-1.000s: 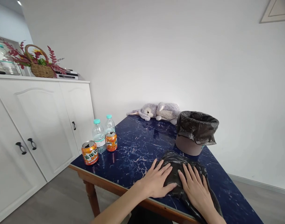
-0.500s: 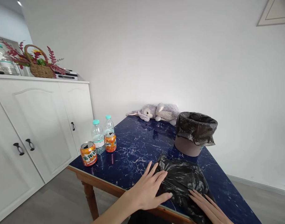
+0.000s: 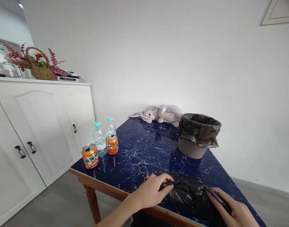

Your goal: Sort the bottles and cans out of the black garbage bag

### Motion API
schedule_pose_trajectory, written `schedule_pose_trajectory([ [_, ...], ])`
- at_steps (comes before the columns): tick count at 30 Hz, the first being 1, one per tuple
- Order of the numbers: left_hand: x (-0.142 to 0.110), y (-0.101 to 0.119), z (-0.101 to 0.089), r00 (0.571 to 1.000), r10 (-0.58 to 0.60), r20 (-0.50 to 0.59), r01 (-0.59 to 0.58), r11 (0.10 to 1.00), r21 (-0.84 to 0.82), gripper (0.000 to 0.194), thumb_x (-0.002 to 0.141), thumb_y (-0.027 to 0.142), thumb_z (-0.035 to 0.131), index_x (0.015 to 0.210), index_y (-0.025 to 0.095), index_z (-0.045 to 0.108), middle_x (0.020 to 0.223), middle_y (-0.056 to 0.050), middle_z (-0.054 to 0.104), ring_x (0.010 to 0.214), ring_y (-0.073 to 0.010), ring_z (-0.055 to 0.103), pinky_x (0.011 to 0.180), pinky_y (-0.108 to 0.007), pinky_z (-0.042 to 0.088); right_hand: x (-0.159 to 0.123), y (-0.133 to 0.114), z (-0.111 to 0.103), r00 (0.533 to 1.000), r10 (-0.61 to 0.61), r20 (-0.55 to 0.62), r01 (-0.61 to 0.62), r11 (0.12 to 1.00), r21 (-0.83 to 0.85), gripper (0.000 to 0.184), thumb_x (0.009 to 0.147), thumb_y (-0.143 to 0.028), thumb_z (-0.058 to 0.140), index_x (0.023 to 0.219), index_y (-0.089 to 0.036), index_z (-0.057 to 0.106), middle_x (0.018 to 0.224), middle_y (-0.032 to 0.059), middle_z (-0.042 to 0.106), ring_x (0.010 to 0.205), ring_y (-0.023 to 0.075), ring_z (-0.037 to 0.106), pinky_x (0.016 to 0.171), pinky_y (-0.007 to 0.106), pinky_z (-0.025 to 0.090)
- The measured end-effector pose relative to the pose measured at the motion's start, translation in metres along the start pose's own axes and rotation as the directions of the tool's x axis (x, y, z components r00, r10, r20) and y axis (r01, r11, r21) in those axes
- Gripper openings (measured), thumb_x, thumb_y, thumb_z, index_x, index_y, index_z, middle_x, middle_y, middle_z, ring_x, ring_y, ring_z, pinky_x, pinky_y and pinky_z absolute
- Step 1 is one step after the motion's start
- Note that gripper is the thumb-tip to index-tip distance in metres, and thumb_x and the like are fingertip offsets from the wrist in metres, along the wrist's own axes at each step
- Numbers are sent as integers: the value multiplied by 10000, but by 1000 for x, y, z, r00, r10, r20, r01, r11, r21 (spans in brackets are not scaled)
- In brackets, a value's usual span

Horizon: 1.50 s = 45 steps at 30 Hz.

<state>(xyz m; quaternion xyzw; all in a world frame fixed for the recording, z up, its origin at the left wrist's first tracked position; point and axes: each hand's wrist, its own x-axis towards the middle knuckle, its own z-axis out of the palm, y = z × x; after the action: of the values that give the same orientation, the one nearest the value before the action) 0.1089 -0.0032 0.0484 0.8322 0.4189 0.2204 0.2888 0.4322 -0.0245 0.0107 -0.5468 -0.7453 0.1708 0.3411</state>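
Observation:
A crumpled black plastic bag lies at the front edge of the blue marbled table. My left hand pinches its left side between thumb and fingers. At the bag's right side, my right hand grips a fold of the plastic between thumb and fingers. Behind the bag stands a round bin, lined with another black bag whose edge is turned down over the rim.
Two orange cans and two clear bottles with teal caps stand at the table's left corner. A plush rabbit lies along the far edge. White cabinets with a flower basket stand to the left.
Both hands lay spread flat on the bag and have now closed on its sides. The bag's far edge has come nearer, and the bag is bunched into a narrower shape.

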Motion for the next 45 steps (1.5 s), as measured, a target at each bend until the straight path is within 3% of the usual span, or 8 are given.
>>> schedule_pose_trajectory([
  [6,31,4,5,989,-91,-119,113,975,193,472,1061,265,481,1523,186,419,1199,-159,731,966,-295,741,767,-388,589,38,21,34,998,58,2,-57,986,-155,415,1020,-548,406,1112,-274,704,955,65,830,883,318,806,631,272,560],
  [9,39,14,15,953,209,-221,-85,880,468,505,1022,78,411,1523,130,435,1430,-204,621,1292,-329,631,1080,-494,517,52,35,48,997,64,42,-50,960,-276,402,1014,-487,367,1102,-270,693,1007,90,829,930,361,795,671,336,544],
  [13,35,19,29,858,513,-21,-416,719,556,444,1111,272,383,1496,92,513,1550,-158,569,1519,-287,428,1295,-425,300,61,44,52,990,63,125,-23,954,-299,395,1031,-409,311,1074,-265,676,1066,97,819,1035,351,778,733,344,533],
  [21,42,-17,39,967,225,123,-256,834,488,681,1126,541,189,1675,159,313,1728,-107,331,1614,-356,241,1302,-527,236,56,16,39,983,180,21,-154,892,-426,487,1048,-430,259,1193,-201,663,1169,153,783,1042,384,759,804,447,574],
  [24,49,-24,45,973,216,87,-231,853,468,646,1124,514,236,1684,198,294,1726,-101,343,1620,-352,225,1309,-547,203,40,-15,59,976,-71,-203,-52,839,-542,567,1056,-445,251,1358,-147,627,1424,181,668,1330,426,613,1083,605,477],
  [29,54,-24,46,962,202,182,-262,871,416,683,1080,416,352,1714,226,182,1758,-105,252,1624,-403,164,1304,-619,184,20,-34,109,929,-351,-120,239,815,-529,555,1058,-493,353,1472,-233,615,1592,90,543,1565,422,332,1271,722,162],
  [32,53,-24,42,966,187,181,-244,890,385,673,1085,423,331,1715,244,174,1759,-91,253,1630,-386,145,1309,-618,183,16,-19,117,948,-307,-81,235,850,-471,536,1048,-512,378,1428,-271,670,1563,101,571,1563,464,309,1233,807,84],
  [45,45,-51,14,985,114,128,-151,932,331,666,1110,589,226,1687,264,288,1771,-43,193,1644,-341,53,1327,-624,102,26,37,112,999,-8,-45,-18,840,-542,604,1062,-555,284,1606,-362,462,1696,5,384,1578,395,314,1159,779,333],
])
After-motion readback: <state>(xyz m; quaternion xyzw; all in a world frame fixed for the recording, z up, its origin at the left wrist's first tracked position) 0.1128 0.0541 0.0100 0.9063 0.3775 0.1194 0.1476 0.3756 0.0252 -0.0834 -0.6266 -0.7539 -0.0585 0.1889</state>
